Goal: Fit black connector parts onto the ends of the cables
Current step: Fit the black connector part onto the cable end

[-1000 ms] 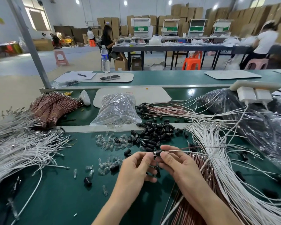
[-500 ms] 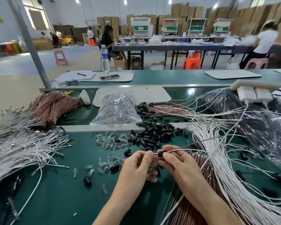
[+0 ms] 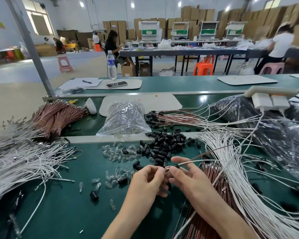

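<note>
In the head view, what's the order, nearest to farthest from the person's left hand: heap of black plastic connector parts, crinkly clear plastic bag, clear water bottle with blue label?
1. Heap of black plastic connector parts: just beyond the left hand.
2. Crinkly clear plastic bag: behind the heap, slightly left.
3. Clear water bottle with blue label: upright on the far bench.

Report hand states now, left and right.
Left hand: pinches the metal tip of the cable.
Right hand: pinches the black connector on that cable.
</note>
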`<state>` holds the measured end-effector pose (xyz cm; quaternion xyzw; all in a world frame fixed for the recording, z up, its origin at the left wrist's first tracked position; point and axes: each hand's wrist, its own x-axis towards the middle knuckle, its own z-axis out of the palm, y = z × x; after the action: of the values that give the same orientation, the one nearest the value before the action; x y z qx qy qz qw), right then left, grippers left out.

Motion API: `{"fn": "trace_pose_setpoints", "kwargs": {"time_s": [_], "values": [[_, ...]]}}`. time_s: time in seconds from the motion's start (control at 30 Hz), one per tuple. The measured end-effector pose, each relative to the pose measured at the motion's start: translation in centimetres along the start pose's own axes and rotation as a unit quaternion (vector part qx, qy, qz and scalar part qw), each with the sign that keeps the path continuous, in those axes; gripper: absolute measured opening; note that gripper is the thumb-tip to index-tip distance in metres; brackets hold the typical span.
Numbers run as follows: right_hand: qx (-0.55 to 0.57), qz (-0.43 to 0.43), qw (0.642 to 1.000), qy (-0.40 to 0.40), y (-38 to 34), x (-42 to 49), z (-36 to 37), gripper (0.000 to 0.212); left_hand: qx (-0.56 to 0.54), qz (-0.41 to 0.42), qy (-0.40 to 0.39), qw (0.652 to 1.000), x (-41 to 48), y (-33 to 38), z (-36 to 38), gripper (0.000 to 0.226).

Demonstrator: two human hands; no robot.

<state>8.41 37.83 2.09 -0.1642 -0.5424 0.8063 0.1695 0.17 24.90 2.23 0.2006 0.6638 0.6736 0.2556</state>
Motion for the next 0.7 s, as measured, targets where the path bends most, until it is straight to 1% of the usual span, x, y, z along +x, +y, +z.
{"fn": "trace_pose_setpoints", "kwargs": {"time_s": [0.03,0.1,0.2,0.43,0.57,0.7], "values": [[-0.018,0.0,1.0,0.0,0.0,0.0,-0.1,0.041,0.003,0.0,0.001,1.0,0.0,0.0,0.0,0.016],[-0.051,-0.002,0.999,0.003,0.2,0.0,-0.3,0.034,0.009,0.002,0.002,1.0,-0.1,0.0,0.1,0.015],[-0.1,-0.006,0.995,0.009,0.2,-0.1,-0.6,0.032,0.01,0.001,-0.003,1.0,-0.2,0.0,0.2,0.015],[-0.142,-0.028,0.989,0.019,-0.2,-0.4,0.0,0.029,-0.022,-0.022,-0.011,0.999,-0.5,0.7,0.0,0.014],[-0.169,-0.05,0.984,0.018,-0.2,-0.5,0.2,0.033,-0.043,-0.038,-0.018,0.998,-0.6,1.2,0.1,0.013],[-0.179,-0.055,0.982,0.017,0.0,-0.4,0.0,0.034,-0.035,-0.037,-0.026,0.998,-0.7,1.3,0.1,0.012]]}}
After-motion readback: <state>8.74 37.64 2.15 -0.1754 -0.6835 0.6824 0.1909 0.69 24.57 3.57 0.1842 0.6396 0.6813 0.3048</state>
